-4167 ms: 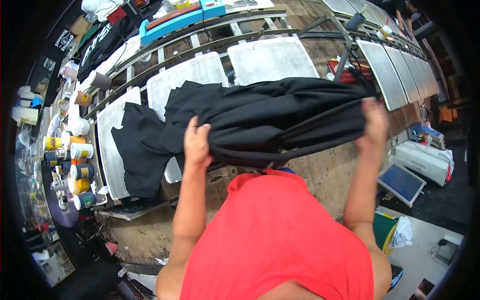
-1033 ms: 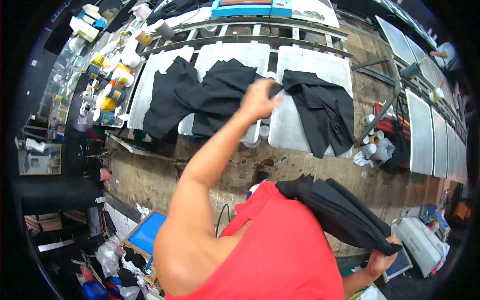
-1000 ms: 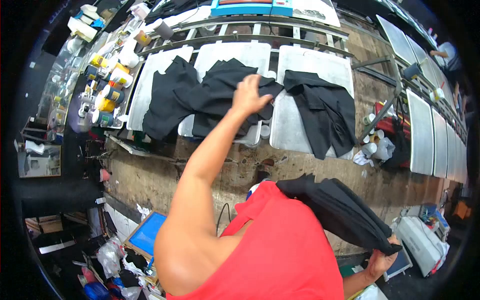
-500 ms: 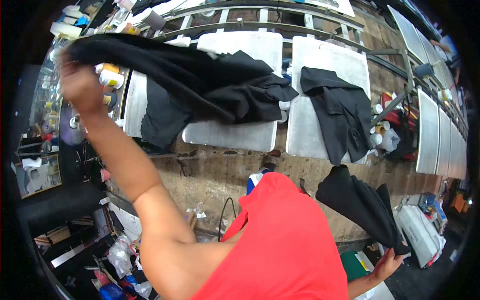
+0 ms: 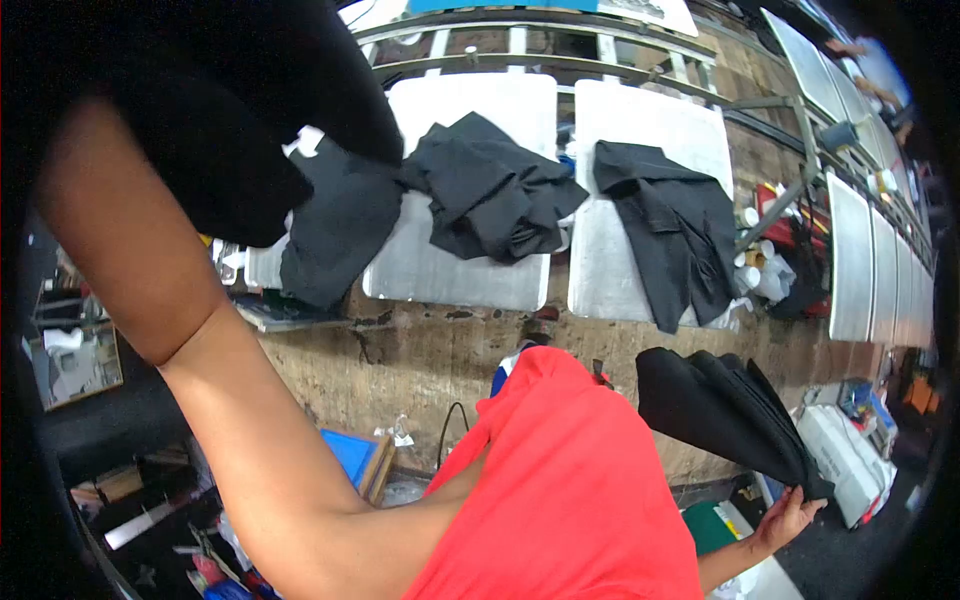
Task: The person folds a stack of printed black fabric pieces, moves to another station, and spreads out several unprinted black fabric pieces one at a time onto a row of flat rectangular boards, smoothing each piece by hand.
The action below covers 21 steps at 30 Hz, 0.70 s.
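Note:
My left arm (image 5: 130, 240) reaches up at the upper left, its hand lost in shadow and dark cloth. A large piece of black cloth (image 5: 240, 130) hangs from there, close to the camera. Down at the lower right, my right hand (image 5: 785, 522) is closed on one end of a folded stack of black cloth (image 5: 715, 410). Crumpled black cloth (image 5: 495, 190) lies on the middle white board (image 5: 460, 275). Another dark piece (image 5: 670, 220) is spread over the right board (image 5: 610, 280), hanging slightly past its near edge. A third dark piece (image 5: 340, 230) lies at the left, partly covered by the raised cloth.
Metal rails (image 5: 560, 58) run behind the boards. More white boards (image 5: 850, 260) line the right side, where another person (image 5: 880, 75) stands far off. Cups and a plastic bag (image 5: 775, 280) sit beside the right board. A white bundle (image 5: 848, 465) lies at the lower right.
My left hand has swung up and nearer the camera, raising the black cloth off the middle board. Crumpled cloth there is now uncovered. My right hand keeps its stack almost in place.

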Each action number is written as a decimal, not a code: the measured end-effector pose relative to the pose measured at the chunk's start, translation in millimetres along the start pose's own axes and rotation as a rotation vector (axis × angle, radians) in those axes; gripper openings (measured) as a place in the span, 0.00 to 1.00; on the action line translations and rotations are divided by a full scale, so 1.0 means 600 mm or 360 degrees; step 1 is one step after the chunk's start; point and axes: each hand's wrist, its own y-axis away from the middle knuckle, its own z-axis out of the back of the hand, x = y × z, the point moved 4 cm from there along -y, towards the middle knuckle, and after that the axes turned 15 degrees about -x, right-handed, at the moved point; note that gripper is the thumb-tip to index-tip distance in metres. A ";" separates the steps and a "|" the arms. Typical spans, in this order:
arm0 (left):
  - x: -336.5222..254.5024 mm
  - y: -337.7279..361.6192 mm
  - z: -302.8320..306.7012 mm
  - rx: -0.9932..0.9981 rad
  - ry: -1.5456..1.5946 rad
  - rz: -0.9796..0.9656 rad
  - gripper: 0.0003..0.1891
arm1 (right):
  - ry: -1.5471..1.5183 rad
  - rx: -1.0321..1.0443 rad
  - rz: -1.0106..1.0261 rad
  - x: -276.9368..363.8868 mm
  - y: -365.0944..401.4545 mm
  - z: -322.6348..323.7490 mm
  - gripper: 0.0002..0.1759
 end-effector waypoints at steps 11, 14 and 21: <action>0.056 0.291 -0.253 0.0246 0.0353 0.0655 0.14 | -0.0080 -0.0348 -0.0049 -0.016 0.092 0.065 0.23; 0.019 0.411 -0.288 0.0530 0.0468 0.0828 0.15 | -0.0080 -0.0447 -0.0063 -0.019 0.124 0.075 0.23; -0.156 0.734 -0.210 0.3136 0.0724 0.0203 0.19 | -0.0009 -0.0705 -0.0156 -0.024 0.152 0.072 0.26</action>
